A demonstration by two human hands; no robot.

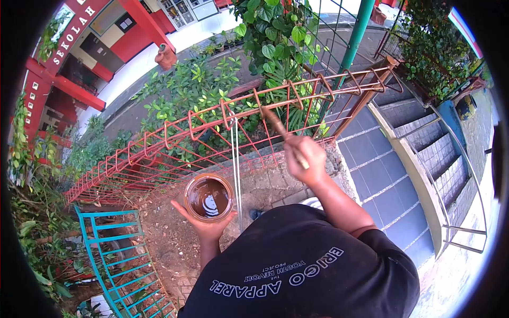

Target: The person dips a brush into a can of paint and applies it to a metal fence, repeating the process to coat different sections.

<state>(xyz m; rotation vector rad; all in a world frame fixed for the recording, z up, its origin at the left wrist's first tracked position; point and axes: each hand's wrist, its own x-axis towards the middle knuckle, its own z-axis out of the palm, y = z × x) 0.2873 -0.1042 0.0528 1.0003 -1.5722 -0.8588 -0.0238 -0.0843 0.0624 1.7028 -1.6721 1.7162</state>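
My left hand (208, 228) holds up a round container (188, 190) of glossy brown paint (204, 196) from below, its thumb and fingers around the wall. In my right hand (307, 160) is a paintbrush (277, 125), gripped by the handle with the fingers closed. The brush's brown-coated end is right at the top rail of a rusty-red wire fence (233, 112). The container is apart from the fence, on my side of it and lower down.
A pale cord (236, 169) hangs from the fence between my hands. Leafy plants (201, 85) grow behind it. At the left is a teal metal barrier (114, 259); at the right, grey tiles (379, 164) and steps (432, 135) with a handrail. A green pole (356, 40) stands beyond.
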